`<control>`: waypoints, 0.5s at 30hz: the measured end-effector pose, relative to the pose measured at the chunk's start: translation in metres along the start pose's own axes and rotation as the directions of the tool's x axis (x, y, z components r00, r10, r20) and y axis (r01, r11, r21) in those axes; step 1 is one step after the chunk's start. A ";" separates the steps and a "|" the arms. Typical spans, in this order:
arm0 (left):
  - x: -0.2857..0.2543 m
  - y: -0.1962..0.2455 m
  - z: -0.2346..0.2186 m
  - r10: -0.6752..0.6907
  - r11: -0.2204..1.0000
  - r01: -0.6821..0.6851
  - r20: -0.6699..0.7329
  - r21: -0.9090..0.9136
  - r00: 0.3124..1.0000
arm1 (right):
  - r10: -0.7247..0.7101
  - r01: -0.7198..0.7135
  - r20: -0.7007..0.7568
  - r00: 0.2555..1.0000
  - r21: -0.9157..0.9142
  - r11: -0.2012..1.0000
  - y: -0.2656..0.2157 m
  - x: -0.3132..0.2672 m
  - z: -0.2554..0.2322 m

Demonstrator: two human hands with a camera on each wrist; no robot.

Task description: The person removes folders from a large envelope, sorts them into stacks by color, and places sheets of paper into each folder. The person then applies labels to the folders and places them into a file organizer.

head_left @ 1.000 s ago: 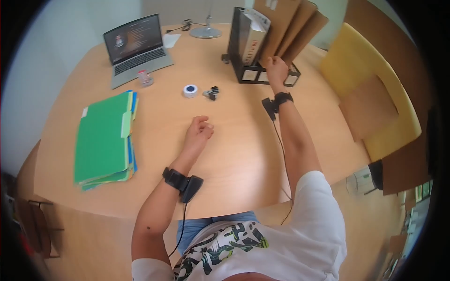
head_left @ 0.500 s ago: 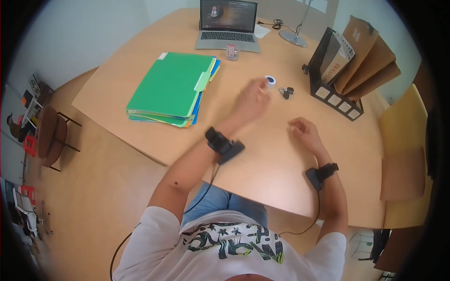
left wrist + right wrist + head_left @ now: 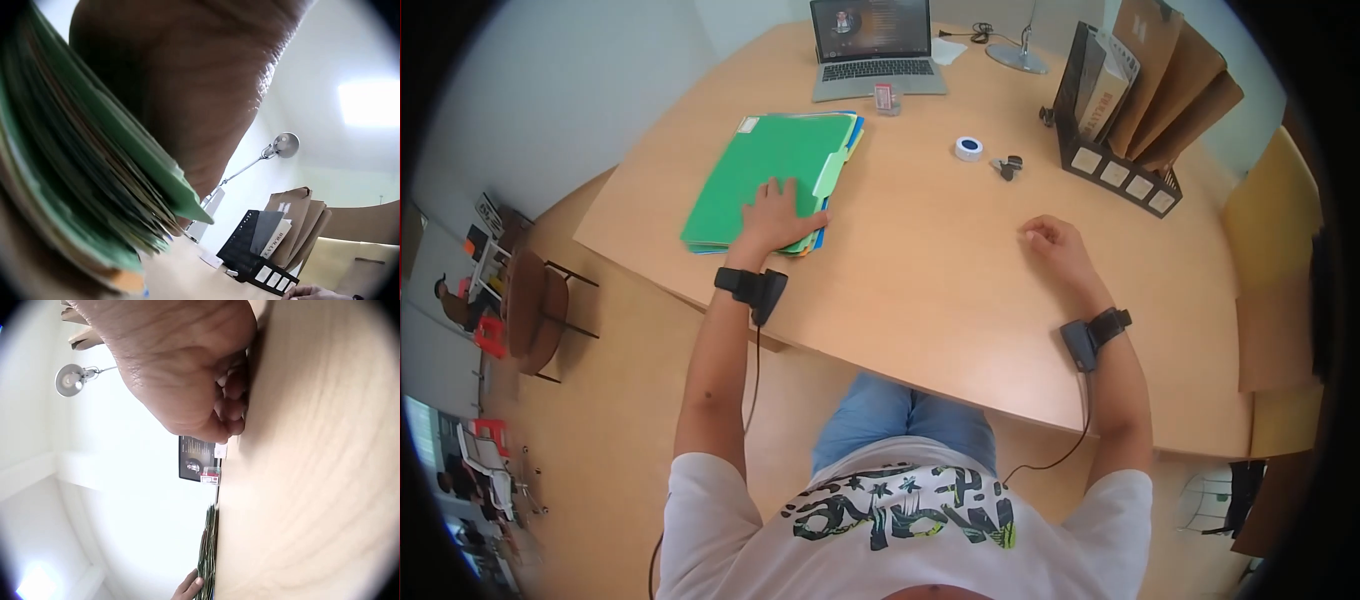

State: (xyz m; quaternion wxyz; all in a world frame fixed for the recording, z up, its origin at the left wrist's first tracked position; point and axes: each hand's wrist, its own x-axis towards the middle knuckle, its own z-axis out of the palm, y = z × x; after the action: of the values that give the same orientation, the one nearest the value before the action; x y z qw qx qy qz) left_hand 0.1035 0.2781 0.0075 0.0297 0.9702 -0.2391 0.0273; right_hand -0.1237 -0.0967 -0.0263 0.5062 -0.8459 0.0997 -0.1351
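My left hand [image 3: 775, 218] lies on a stack of folders [image 3: 785, 150] with a green one on top. Its fingers are spread over the near part of the cover, and the thumb reaches to the stack's right edge. From the side, the left wrist view shows the palm over many layered folder edges [image 3: 94, 156]. On the right, my other hand [image 3: 1060, 250] rests on the tabletop with loosely curled fingers. Nothing is in it; the right wrist view shows its fingertips [image 3: 234, 409] down by the wood.
A laptop [image 3: 875, 70] stands at the back, with a small clear box of red-and-white items [image 3: 886, 98] before it. A white tape roll [image 3: 968, 149] and black clips [image 3: 1007, 167] lie mid-table. A black file holder [image 3: 1120, 178] carries brown folders [image 3: 1190, 90]. The lamp base [image 3: 1017, 58] stands behind.
My right hand has come away from the brown folders in the file holder to the near tabletop. My left hand has moved left onto the folder stack. The head view has turned left.
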 end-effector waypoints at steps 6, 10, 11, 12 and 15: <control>-0.006 0.012 -0.007 0.030 0.998 -0.029 0.036 -0.047 0.999 | -0.012 0.012 0.004 1.000 -0.023 1.000 0.004 0.000 -0.001; -0.007 0.011 -0.009 0.044 0.997 -0.042 0.028 -0.059 0.999 | 0.179 -0.189 0.130 0.975 0.066 0.980 -0.026 -0.002 -0.001; -0.007 0.009 -0.009 0.047 0.997 -0.045 0.027 -0.070 0.999 | 0.186 -0.199 0.170 0.968 0.064 0.978 -0.041 -0.001 0.005; -0.007 0.008 -0.011 0.051 0.996 -0.049 0.026 -0.079 0.998 | 0.193 -0.210 0.208 0.959 0.063 0.976 -0.059 0.000 0.015; 0.001 -0.001 -0.016 0.098 0.975 -0.084 0.059 -0.203 0.993 | 0.114 -0.179 0.363 0.925 0.151 0.972 -0.088 0.016 0.053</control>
State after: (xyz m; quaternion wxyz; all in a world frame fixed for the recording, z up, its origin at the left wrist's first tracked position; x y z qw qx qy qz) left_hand 0.1042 0.2792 0.0234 0.1179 0.9506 -0.2858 -0.0287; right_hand -0.0884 -0.0164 0.0291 0.5994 -0.7969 0.0578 0.0484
